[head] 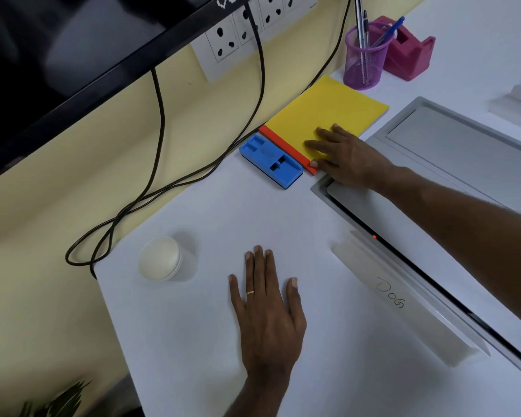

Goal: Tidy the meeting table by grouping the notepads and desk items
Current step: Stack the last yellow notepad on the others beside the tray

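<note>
The white table runs along a yellow wall under a dark screen, with a grey cable hatch let into its top. At the far edge lies the yellow notepad with a red spine. A blue board eraser sits just beside that spine, and a purple pen cup and pink tape holder stand beyond the pad's far corner.

The right hand lies flat on the pad's near corner, fingers loosely spread, pinching nothing. The left hand rests spread on bare table.

The step looks like squaring the pad into the group. Next, probably, the stray round lidded tub and the name card marked "Dog" need bringing over.
</note>
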`<state>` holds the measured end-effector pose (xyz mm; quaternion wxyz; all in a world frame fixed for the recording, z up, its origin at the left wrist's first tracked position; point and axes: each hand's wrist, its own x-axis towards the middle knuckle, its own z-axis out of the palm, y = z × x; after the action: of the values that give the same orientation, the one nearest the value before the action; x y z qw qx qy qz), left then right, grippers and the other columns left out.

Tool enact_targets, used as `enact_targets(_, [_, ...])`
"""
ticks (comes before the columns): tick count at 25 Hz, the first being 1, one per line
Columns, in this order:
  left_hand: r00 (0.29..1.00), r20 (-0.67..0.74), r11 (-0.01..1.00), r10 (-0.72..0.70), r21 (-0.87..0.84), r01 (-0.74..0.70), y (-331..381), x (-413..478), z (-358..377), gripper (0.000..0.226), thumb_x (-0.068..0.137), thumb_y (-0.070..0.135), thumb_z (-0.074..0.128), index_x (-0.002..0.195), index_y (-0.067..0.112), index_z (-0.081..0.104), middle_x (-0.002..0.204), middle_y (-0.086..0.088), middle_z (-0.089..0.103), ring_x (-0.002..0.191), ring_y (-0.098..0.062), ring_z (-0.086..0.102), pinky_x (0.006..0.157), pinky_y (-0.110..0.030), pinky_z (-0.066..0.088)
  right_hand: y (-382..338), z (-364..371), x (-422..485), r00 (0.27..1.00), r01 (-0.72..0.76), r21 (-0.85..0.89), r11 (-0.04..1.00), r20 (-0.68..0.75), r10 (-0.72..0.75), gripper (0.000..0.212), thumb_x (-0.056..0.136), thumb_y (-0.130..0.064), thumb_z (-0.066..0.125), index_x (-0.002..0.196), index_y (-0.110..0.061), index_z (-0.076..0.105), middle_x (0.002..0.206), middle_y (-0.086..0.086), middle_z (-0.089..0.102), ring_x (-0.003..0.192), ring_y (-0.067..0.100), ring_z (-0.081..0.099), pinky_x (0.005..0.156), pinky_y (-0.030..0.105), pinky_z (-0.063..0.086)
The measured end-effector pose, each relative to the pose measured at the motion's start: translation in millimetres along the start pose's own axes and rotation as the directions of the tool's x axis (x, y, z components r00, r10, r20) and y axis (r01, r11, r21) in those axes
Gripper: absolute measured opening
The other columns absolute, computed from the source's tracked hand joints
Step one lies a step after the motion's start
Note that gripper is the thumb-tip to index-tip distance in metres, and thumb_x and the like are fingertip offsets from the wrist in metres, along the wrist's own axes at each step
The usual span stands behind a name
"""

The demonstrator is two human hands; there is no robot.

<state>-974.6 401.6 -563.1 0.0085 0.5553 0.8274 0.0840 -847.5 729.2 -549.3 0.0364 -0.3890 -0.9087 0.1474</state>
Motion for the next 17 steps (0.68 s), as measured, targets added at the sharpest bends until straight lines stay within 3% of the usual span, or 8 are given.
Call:
enact_targets(7, [1.0,-0.005,1.0,-0.006,0.026,0.006,-0.1,0.1,3.3,0.066,0.104,0.057,0.03,0.158,0.02,0.028,0.166,0.002,0.021,0.156,-0.015,0.013,0.124,-0.05,0.021,-5.6,-11.3,-7.0,0.998,-0.005,0.003,1.0,0.07,0.004,0.097,0.081,-0.083,0.0,0.155,-0.027,0.029,0.164,0.015,0.025,0.152,0.042,0.016,0.12,0.061,0.024])
enact_targets(11, [1.0,0.006,1.0,0.005,0.012,-0.005,0.5,-0.3,3.4,0.067,0.104,0.057,0.021,0.159,0.019,0.024,0.167,0.001,0.018,0.156,-0.015,0.011,0.124,-0.052,0.021,-17.6,-18.1,-15.8,0.996,-0.042,-0.009,0.999,0.078,0.043,0.072,0.096,-0.063,0.022,0.156,-0.023,0.026,0.165,0.014,0.02,0.153,0.04,0.01,0.123,0.059,0.017])
enact_targets(13, [1.0,0.018,1.0,0.007,0.017,-0.007,0.4,-1.1,2.3,0.067,0.105,0.056,0.018,0.16,0.019,0.021,0.168,0.001,0.016,0.156,-0.014,0.009,0.124,-0.051,0.02,-31.1,-24.5,-17.6,0.999,-0.047,-0.026,0.999,-0.013,0.047,0.059,0.105,-0.043,0.037,0.157,-0.019,0.024,0.166,0.012,0.019,0.155,0.035,0.008,0.124,0.056,0.01])
enact_targets(17, [1.0,-0.013,1.0,0.009,0.004,-0.009,1.6,-2.7,-1.4,0.064,0.106,0.053,0.018,0.159,0.016,0.024,0.167,-0.001,0.02,0.156,-0.014,0.012,0.124,-0.05,0.022,-71.1,-42.2,-36.3,0.966,0.008,0.021,1.0,-0.26,-0.002,0.05,0.107,-0.025,0.038,0.154,-0.012,0.033,0.163,0.013,0.027,0.154,0.033,0.014,0.125,0.052,0.01])
